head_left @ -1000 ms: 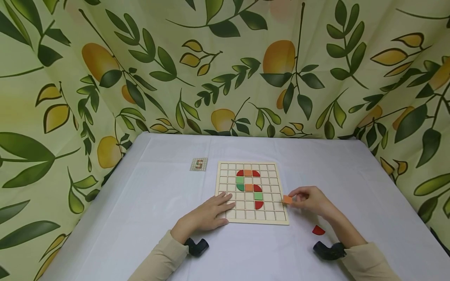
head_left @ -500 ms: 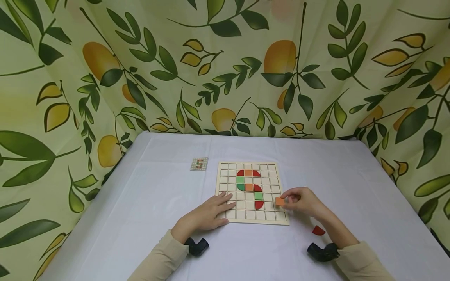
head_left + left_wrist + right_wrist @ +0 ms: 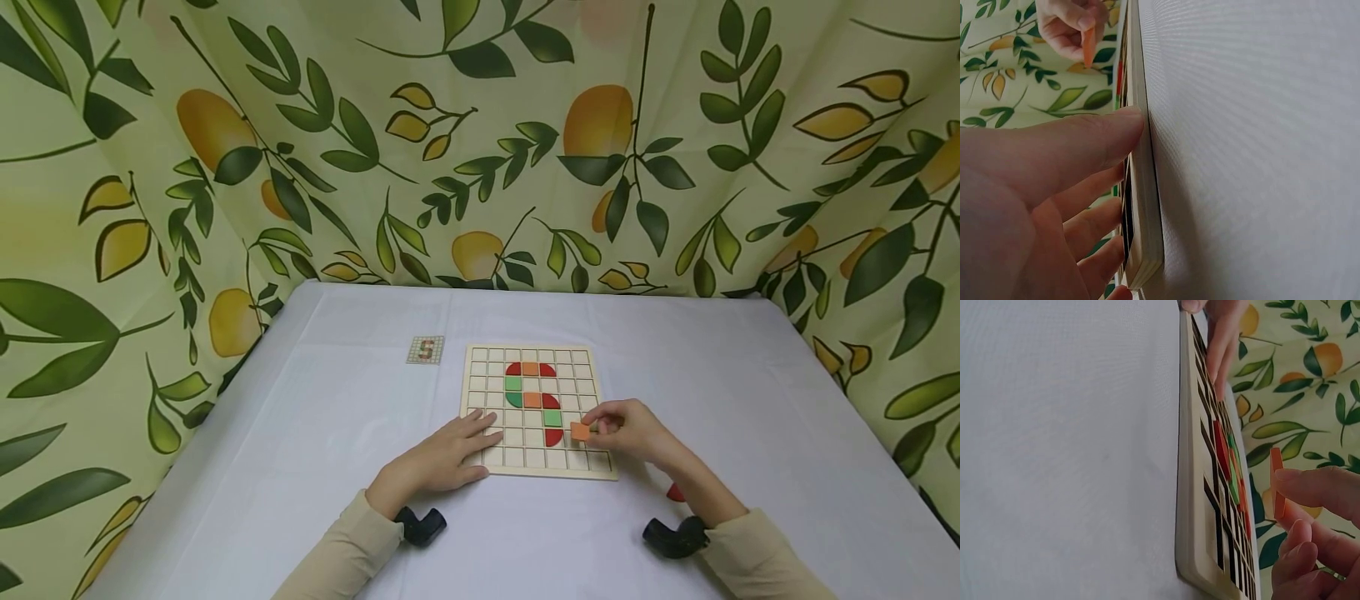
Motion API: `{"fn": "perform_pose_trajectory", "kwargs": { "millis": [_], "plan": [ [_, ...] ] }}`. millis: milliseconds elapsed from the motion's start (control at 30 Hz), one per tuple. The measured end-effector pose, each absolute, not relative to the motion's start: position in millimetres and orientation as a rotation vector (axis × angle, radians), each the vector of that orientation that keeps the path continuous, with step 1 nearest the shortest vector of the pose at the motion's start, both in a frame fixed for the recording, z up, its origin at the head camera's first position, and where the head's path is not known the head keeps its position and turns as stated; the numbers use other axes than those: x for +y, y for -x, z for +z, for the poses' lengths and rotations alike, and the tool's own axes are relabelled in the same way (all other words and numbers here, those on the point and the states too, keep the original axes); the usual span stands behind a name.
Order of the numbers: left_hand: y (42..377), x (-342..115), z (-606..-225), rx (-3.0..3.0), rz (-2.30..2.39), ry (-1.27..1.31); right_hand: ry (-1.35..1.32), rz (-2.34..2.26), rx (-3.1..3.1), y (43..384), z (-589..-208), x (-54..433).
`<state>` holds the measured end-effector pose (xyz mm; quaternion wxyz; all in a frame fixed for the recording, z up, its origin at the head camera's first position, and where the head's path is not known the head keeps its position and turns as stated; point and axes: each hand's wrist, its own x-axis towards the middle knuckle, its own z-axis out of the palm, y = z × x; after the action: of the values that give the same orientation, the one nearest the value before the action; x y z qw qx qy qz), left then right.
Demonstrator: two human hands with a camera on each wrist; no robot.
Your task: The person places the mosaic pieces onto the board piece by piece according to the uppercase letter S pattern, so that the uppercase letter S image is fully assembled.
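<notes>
My right hand (image 3: 626, 429) pinches an orange square tile (image 3: 580, 431) between thumb and finger, above the lower right of the wooden grid board (image 3: 480, 356). In the right wrist view that orange tile (image 3: 1277, 482) is raised off the board's surface. My left hand (image 3: 446, 454) lies spread on the board's left front corner, its thumb (image 3: 1124, 128) at the near edge. Red, green and orange tiles sit in the grid in an S-like curve; a red quarter-round tile (image 3: 553, 437) forms its lower end, just left of the held tile.
A small card (image 3: 425, 350) with an S pattern on a grid lies on the white tablecloth (image 3: 360, 375), left of the board's far corner. A loose red tile (image 3: 676, 492) is partly hidden by my right forearm. Black wrist devices (image 3: 423, 527) sit under both wrists.
My right hand has carried the orange tile leftward, from the board's right edge to over its grid. My forearm now partly covers the loose red tile. My left hand stays still.
</notes>
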<state>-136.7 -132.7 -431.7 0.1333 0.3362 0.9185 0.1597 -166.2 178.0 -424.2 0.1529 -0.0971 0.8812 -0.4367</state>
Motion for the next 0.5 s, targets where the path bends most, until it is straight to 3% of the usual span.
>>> {"fn": "perform_pose_trajectory", "kwargs": {
  "millis": [500],
  "plan": [
    [137,-133,-432,2.655,0.477,-0.964,0.395,-1.269,2.527,170,-427,166]
  ]
}}
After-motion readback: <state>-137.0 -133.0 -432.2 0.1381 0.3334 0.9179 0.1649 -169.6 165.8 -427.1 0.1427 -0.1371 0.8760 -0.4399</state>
